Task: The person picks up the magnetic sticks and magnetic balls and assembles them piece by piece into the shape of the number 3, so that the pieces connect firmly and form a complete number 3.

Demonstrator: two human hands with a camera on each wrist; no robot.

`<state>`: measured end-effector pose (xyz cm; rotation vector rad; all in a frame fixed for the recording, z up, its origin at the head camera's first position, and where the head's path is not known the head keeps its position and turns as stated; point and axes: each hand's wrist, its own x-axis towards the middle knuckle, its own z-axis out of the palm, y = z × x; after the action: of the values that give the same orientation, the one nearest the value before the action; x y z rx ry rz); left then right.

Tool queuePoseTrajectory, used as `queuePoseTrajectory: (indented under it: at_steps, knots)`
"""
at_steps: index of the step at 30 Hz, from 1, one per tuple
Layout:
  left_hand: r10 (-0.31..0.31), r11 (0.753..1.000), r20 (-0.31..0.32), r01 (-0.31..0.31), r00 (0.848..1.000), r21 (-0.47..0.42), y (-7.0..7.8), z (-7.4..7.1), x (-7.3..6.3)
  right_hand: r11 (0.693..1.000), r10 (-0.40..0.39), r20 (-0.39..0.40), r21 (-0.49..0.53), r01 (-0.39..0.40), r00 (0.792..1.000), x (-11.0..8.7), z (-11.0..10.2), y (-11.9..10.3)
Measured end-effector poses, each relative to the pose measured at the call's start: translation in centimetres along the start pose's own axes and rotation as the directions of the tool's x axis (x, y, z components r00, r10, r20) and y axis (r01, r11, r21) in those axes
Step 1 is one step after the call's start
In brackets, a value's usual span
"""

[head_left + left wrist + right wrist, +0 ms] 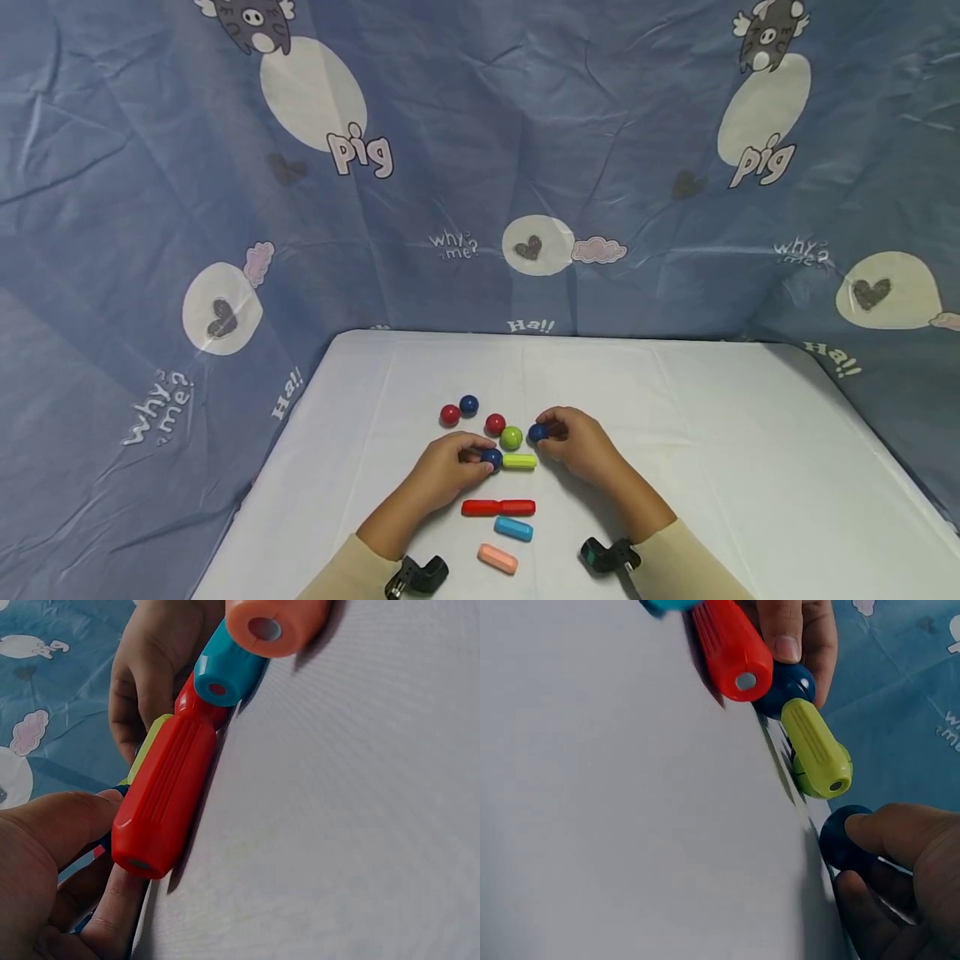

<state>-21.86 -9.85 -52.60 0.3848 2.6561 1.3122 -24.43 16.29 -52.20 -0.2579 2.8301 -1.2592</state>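
My left hand pinches a dark blue ball between thumb and fingers. Against that ball's right side lies a short yellow-green magnetic rod; a metal disc shows in its free end in the right wrist view. A second blue ball is gripped by my right hand, thumb on its near side, just beyond the rod's right end and apart from it. Between the hands, slightly farther back, a green ball sits close to a red ball.
Farther left and back, another red ball lies beside a blue ball. Nearer the body are two red rods end to end, a light blue rod and a peach rod. A white table meets a patterned blue cloth.
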Motion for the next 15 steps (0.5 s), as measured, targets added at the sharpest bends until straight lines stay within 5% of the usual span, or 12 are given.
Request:
queuePoseTrajectory:
  at_steps: [15]
  knots:
    - [-0.021, 1.000, 0.001, 0.021, 1.000, 0.010, 0.3, 0.1, 0.0, 1.000, 0.023, 0.095, -0.009, -0.022, 0.995, -3.3, -0.9, -0.6]
